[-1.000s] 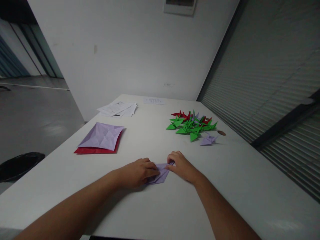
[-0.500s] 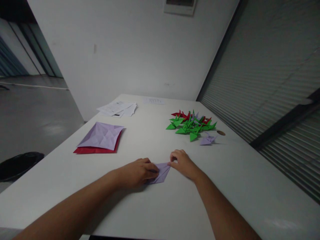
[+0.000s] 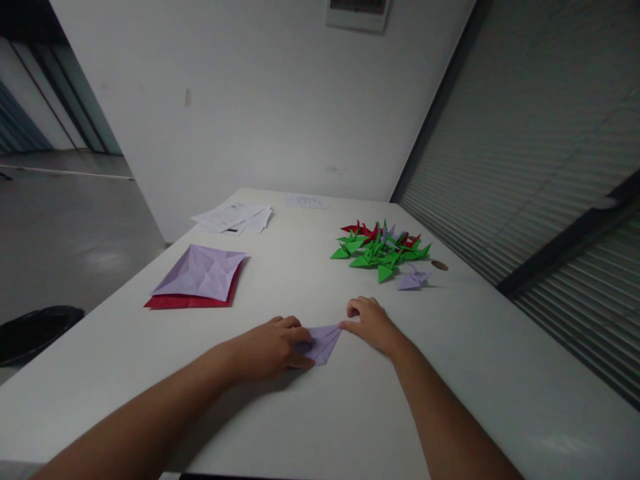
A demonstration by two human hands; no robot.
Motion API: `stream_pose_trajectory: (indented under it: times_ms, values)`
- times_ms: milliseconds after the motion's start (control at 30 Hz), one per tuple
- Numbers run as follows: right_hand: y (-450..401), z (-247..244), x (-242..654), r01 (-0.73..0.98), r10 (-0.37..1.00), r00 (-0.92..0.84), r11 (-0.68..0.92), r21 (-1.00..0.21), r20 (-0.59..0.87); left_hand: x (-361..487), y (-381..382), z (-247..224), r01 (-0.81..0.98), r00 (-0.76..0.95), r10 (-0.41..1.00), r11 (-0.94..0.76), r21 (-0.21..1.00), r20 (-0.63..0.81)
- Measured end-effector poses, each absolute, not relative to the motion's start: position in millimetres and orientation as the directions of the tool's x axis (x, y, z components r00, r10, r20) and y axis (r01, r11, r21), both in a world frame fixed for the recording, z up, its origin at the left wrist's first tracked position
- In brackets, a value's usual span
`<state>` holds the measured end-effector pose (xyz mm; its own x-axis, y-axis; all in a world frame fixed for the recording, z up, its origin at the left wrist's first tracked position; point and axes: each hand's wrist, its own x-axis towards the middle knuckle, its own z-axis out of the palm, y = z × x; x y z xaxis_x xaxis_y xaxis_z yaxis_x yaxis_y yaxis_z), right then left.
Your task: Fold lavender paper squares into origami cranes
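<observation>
A small folded piece of lilac origami paper [image 3: 324, 341] lies flat on the table in front of me, with crease lines fanning toward its pointed right corner. My left hand [image 3: 280, 348] holds its left part down, thumb at the near edge and fingers on top, hiding that end. At the pointed corner, the thumb of my right hand [image 3: 369, 325] touches the paper. The other fingers of that hand are curled above, with a gap between them and the thumb. Beyond it sits a lilac paper crane [image 3: 414, 279].
Several green paper cranes [image 3: 373, 253] are heaped with red and lilac ones at the far right. Creased lilac sheets [image 3: 203, 272] rest on red paper [image 3: 190, 302] at left. Printed papers [image 3: 233, 217] lie farther back. A black-lined bin [image 3: 40, 330] stands off the left edge. Blinds flank the right.
My right thumb and fingers have spread a little farther apart at the paper's corner. The left thumb now shows at the near edge, with its fingers slightly more spread.
</observation>
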<state>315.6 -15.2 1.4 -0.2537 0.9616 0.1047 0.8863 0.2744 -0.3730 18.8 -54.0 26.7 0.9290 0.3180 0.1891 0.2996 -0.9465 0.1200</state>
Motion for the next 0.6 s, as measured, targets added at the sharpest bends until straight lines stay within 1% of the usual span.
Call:
stream_pose_trajectory:
  times_ms: [200, 433, 600]
  values:
    - [-13.7, -0.5, 317.3, 0.885, 0.961, -0.252, 0.276, -0.375, 0.114, 17.9, -60.3, 31.2, 0.355, 0.922, 0.365, -0.930, 0.095, 0.133]
    - [-13.0, -1.2, 318.4, 0.880, 0.959, -0.256, 0.283, -0.381, 0.122, 14.1, -64.1, 28.7, 0.371, 0.909, 0.387, -0.921, 0.122, 0.155]
    - [-10.1, -3.9, 321.4, 0.885, 0.962, -0.243, 0.271, -0.379, 0.120, 13.4, -66.1, 28.7, 0.377, 0.907, 0.393, -0.918, 0.121, 0.153]
